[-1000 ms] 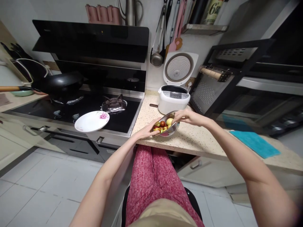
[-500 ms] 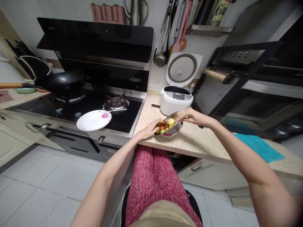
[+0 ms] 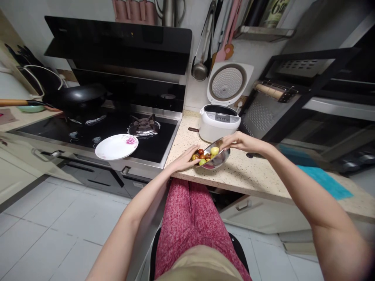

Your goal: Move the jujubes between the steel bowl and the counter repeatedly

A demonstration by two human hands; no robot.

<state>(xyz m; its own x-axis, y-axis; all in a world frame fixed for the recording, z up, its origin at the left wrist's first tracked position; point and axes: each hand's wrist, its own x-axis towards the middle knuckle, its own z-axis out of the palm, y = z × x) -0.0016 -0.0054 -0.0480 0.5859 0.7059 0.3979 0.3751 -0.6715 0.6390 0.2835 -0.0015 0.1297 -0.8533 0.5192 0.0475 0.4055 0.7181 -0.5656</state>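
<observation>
A small steel bowl [image 3: 220, 159] sits tilted toward me on the speckled counter [image 3: 246, 177], holding several small red and green fruits [image 3: 205, 154]. My right hand [image 3: 238, 142] grips the bowl's far rim and tips it. My left hand [image 3: 185, 159] lies flat at the near rim, fingers spread against the fruits at the bowl's lip.
A white flowered plate [image 3: 116, 146] rests on the front of the black stove [image 3: 123, 134]. A wok [image 3: 76, 96] stands at the back left. A white rice cooker [image 3: 220, 117] with its lid up is behind the bowl. A blue cloth [image 3: 325, 181] lies on the right.
The bowl has tipped a little further toward me under my right hand. The fruits have slid toward my left hand at the near rim. The view has shifted slightly.
</observation>
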